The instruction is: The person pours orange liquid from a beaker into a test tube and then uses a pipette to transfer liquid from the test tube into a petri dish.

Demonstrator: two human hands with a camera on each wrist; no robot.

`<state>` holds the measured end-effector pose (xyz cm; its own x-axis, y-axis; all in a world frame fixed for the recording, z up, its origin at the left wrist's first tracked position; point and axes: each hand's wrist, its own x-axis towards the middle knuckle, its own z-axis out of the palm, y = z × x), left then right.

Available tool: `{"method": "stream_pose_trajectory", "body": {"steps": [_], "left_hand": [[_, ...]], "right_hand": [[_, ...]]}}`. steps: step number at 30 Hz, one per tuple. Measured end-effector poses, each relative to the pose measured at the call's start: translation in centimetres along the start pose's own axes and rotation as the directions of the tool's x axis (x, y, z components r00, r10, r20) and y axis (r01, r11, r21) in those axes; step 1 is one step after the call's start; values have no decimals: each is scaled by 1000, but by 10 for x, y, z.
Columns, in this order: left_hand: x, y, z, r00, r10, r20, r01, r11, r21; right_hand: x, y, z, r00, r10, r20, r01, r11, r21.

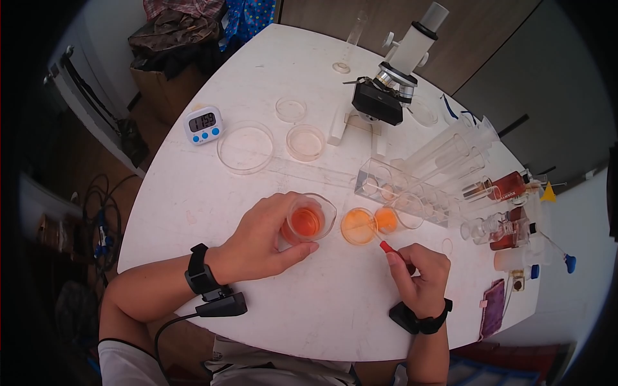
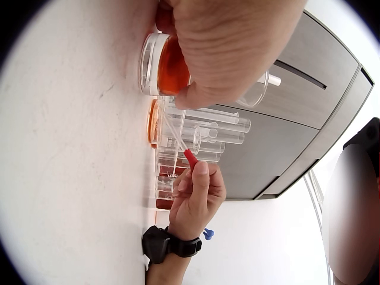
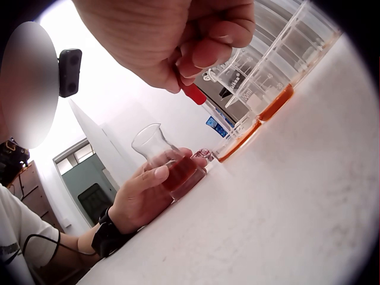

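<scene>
The timer (image 1: 203,125) reads 11 59 from here; the pale lettering on a red-brown bottle (image 1: 512,185) is too small to make out. Everything stands on a white, faintly marked table (image 1: 360,315), with grey cabinets (image 2: 255,142) behind and cables (image 1: 96,219) on the floor. The left hand (image 1: 264,235) is curled round a beaker (image 1: 306,222) of red-orange liquid, base at the tabletop. The right (image 1: 418,276) pinches a red-bulbed dropper (image 1: 387,248), its tip at the orange dish (image 1: 357,226) between them.
</scene>
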<state>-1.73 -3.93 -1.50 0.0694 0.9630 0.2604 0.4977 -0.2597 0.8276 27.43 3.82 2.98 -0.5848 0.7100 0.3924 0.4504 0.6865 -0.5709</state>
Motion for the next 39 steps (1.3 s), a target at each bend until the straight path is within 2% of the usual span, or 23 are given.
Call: {"method": "stream_pose_trajectory", "body": {"steps": [20, 26, 28, 39], "left_hand": [[0, 1, 0, 1000, 1, 1, -1, 1000, -11], [0, 2, -1, 1000, 4, 2, -4, 1000, -15], [0, 4, -3, 996, -79, 34, 80, 996, -25], [0, 5, -3, 996, -80, 39, 81, 996, -31]], "right_hand": [[2, -4, -1, 997, 49, 61, -50, 999, 13], [0, -2, -1, 992, 104, 67, -104, 995, 4], [0, -2, -1, 991, 124, 52, -124, 992, 2], [-1, -4, -1, 981, 191, -35, -191, 982, 2]]}}
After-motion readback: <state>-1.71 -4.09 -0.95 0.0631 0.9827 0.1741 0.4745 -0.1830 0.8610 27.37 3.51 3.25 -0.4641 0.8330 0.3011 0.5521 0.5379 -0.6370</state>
